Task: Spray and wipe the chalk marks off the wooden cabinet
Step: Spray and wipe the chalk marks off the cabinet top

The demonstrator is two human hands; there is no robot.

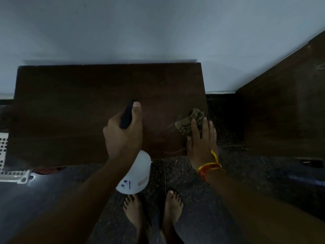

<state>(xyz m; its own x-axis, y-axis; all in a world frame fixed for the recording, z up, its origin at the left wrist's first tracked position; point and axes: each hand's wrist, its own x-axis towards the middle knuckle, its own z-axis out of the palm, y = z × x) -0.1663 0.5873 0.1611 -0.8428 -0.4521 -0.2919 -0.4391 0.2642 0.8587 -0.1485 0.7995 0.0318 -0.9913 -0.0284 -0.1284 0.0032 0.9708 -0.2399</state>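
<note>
A dark wooden cabinet stands against the wall, seen from above. My left hand grips a white spray bottle by its black trigger head, held over the top near the front edge. My right hand lies flat on a patterned brown-green cloth at the top's right front corner, fingers spread over it. Faint chalk marks show just left of the cloth, and another faint mark sits by the front edge.
A taller dark wooden unit stands to the right, with a strip of speckled dark floor between. A white perforated basket is at the left edge. My bare feet stand on the floor before the cabinet.
</note>
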